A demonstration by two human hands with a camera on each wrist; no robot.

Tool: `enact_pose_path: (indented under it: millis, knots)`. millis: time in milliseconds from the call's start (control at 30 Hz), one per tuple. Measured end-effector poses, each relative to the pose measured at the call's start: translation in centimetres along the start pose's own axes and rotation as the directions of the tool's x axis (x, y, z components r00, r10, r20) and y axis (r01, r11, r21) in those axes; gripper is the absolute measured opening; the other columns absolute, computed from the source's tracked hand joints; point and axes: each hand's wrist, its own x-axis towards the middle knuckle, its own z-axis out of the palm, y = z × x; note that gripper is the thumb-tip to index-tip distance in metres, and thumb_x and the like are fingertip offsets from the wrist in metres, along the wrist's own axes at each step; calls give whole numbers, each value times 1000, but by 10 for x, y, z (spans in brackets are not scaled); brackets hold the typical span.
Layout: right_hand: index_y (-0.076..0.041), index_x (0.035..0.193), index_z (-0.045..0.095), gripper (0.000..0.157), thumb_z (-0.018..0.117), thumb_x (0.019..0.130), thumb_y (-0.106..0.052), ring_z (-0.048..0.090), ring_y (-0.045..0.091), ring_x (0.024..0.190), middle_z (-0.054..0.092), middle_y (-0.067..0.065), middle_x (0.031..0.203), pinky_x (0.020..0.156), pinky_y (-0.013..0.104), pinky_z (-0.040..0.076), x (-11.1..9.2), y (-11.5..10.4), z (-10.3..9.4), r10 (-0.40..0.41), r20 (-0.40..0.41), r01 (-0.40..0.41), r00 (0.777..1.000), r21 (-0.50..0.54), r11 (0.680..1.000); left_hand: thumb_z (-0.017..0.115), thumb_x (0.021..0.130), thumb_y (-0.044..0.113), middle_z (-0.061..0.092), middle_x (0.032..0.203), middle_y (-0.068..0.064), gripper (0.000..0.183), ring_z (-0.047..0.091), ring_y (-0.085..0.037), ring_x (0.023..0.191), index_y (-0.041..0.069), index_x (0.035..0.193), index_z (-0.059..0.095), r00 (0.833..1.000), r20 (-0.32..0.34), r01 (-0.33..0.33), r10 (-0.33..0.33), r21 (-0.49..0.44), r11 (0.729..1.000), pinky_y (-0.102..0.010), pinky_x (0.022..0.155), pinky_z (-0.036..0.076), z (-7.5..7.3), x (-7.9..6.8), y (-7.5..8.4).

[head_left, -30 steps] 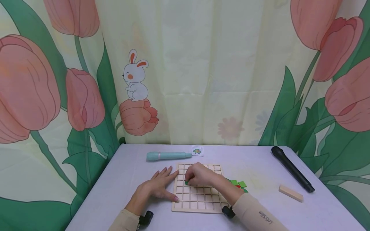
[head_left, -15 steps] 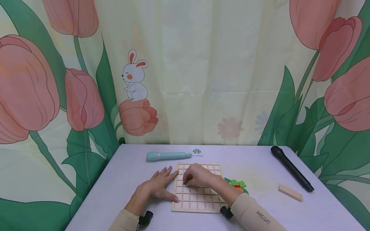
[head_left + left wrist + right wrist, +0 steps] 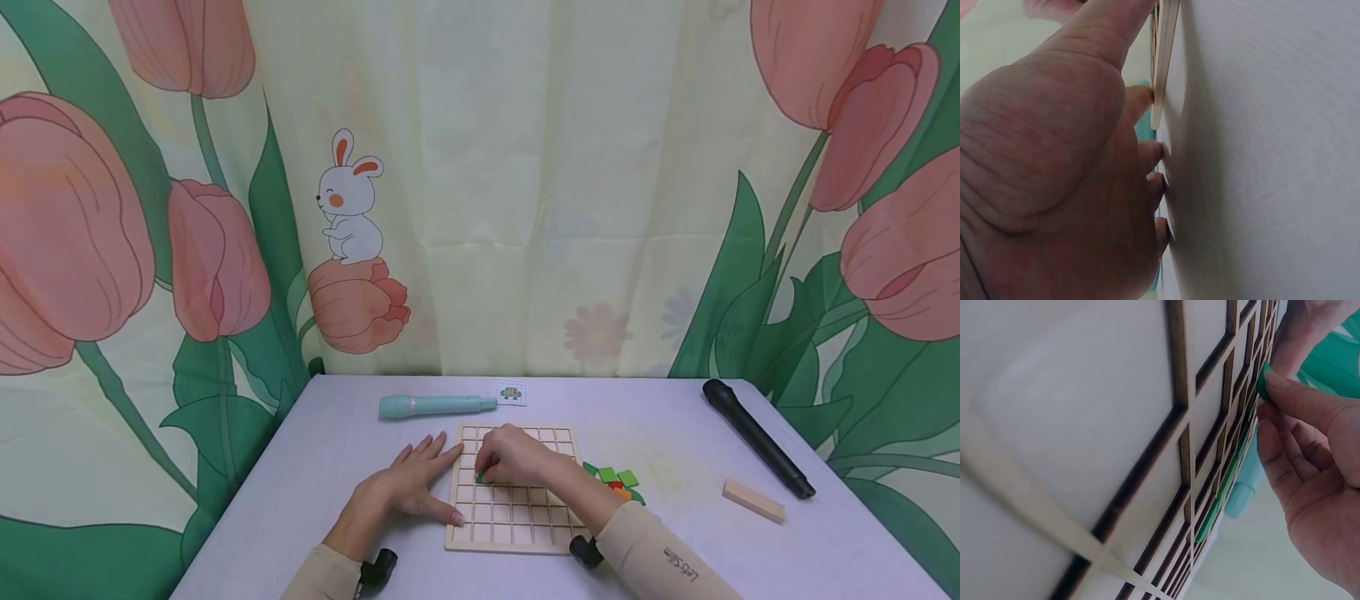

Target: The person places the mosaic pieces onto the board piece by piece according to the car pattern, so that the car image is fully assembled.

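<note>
A light wooden board (image 3: 512, 533) with a raised square grid lies on the table. My left hand (image 3: 414, 485) spreads its fingers at the board's left side, thumb on the lower left edge. In the left wrist view, the other fingertips (image 3: 1161, 234) touch the white tabletop. Over the upper left of the grid, my right hand (image 3: 517, 456) pinches a small dark green piece (image 3: 1263, 384) between thumb and fingers. Its shape is mostly covered by them. In the right wrist view, green pieces (image 3: 1216, 503) lie in grid cells beyond the hand, which the hand hides from the head view.
Right of the board are several loose pieces, with light green squares (image 3: 627, 477) and an orange one (image 3: 622, 493). A wooden block (image 3: 754, 502) and a black microphone (image 3: 759, 439) lie farther right. Behind the board are a teal microphone-shaped stick (image 3: 437, 405) and a picture card (image 3: 512, 392).
My right hand has shifted slightly left over the grid, still pinching the green piece, and its fingers have changed position a little. My left hand has stayed in place.
</note>
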Motion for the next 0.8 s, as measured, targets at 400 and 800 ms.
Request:
enact_pose_path:
  millis: [400, 800]
  knots:
    - [-13, 102, 83, 16, 83, 87, -8, 60, -3, 77, 74, -8, 92, 70, 17, 53, -1, 2, -1, 16, 15, -15, 1000, -59, 998, 78, 70, 79, 15, 176, -12, 118, 9, -34, 164, 29, 166, 29, 1000, -2, -1, 1, 12, 1000, -63, 129, 12, 1, 0, 1]
    - [-7, 112, 79, 20, 78, 92, -8, 65, 7, 82, 78, 7, 106, 75, 24, 55, -25, -2, -20, 7, -107, -8, 994, -5, 1000, 77, 69, 82, 15, 176, -11, 119, 8, -33, 164, 31, 166, 28, 1000, -1, 11, -11, 18, 1000, -63, 130, 10, 1, 3, -1]
